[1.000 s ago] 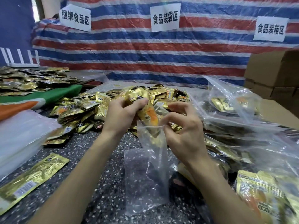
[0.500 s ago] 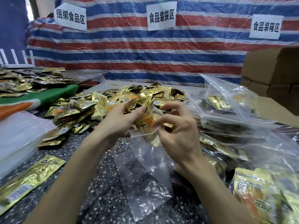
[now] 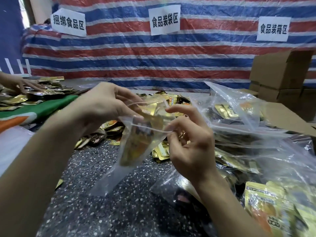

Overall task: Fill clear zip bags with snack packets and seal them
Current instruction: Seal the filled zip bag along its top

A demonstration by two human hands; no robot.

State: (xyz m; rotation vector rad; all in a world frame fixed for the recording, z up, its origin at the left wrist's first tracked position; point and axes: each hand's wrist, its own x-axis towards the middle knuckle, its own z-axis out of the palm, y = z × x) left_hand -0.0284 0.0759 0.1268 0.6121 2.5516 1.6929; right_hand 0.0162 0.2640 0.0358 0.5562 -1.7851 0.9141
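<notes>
I hold a clear zip bag (image 3: 136,147) up over the speckled table (image 3: 106,211), its mouth gaping. Gold snack packets (image 3: 150,117) sit inside the bag near its top. My left hand (image 3: 106,106) grips the bag's left rim, fingers curled over the edge. My right hand (image 3: 189,141) pinches the zip strip at the right end of the mouth. The bag's lower part hangs slack and see-through. Behind the bag a heap of loose gold packets (image 3: 171,100) lies on the table.
Filled clear bags (image 3: 239,117) are piled at the right, cardboard boxes (image 3: 280,74) behind them. Another person's hand (image 3: 25,84) rests on packets at the far left beside a green cloth (image 3: 42,108). An orange-gold packet (image 3: 266,206) lies bottom right. A striped tarp backs the table.
The bag has been lifted higher off the table. The packets my left hand was pushing in now sit inside it. Both hands have shifted to the rim of the mouth.
</notes>
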